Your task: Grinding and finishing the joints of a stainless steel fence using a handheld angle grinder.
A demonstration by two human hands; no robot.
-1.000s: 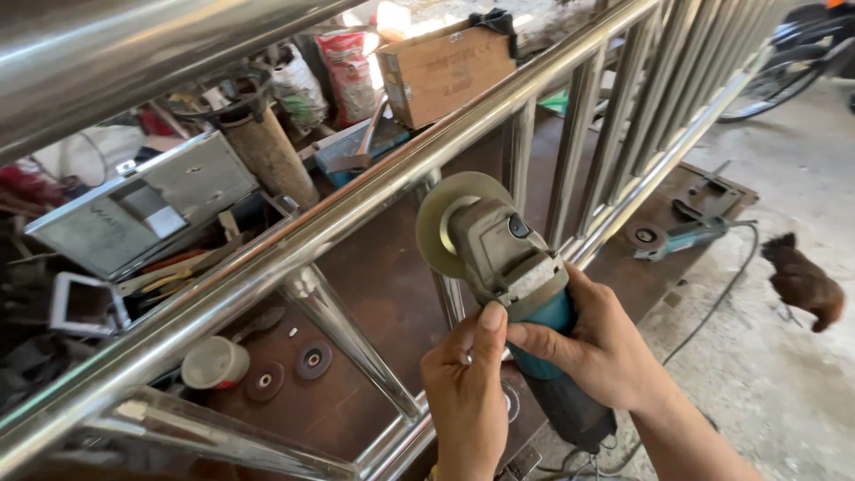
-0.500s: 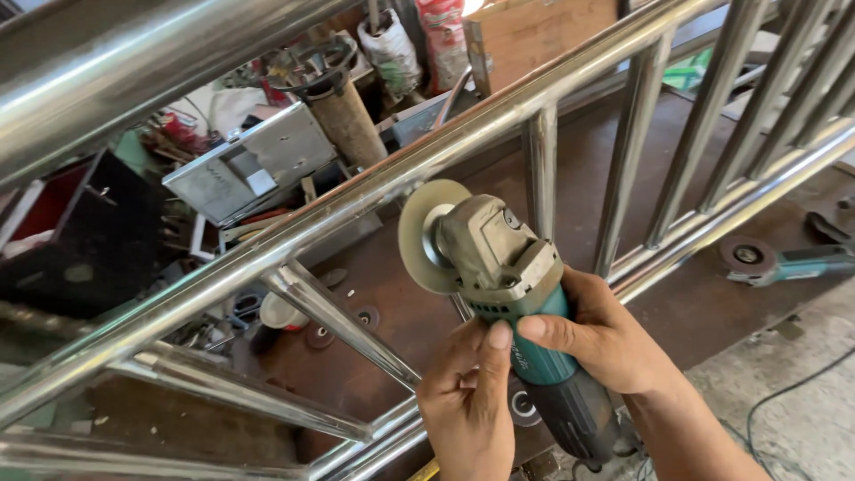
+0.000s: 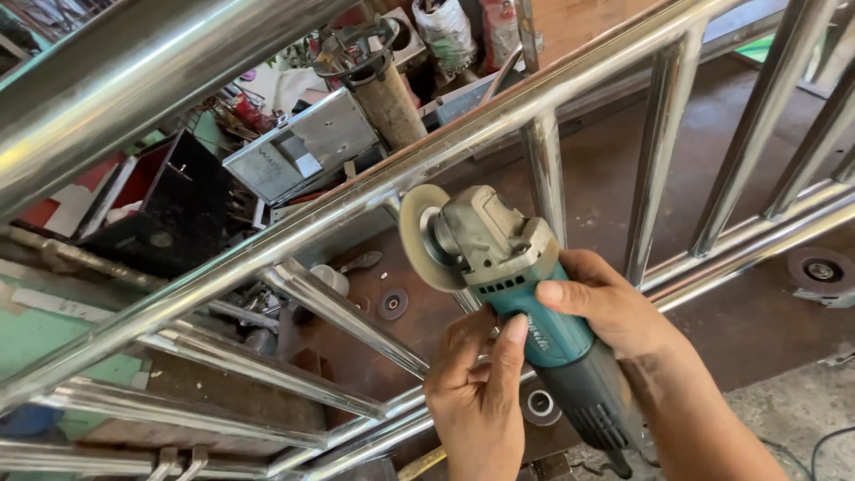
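Both hands, right [image 3: 614,307] & left [image 3: 476,392], fingers clamped on grinder [image 3: 508,276]; disc [image 3: 417,236] now nearer rail [image 3: 356,191] vs 1s ago.

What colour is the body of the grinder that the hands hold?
The grinder body is teal, with a grey metal head and a dark rear grip, seen in the head view.
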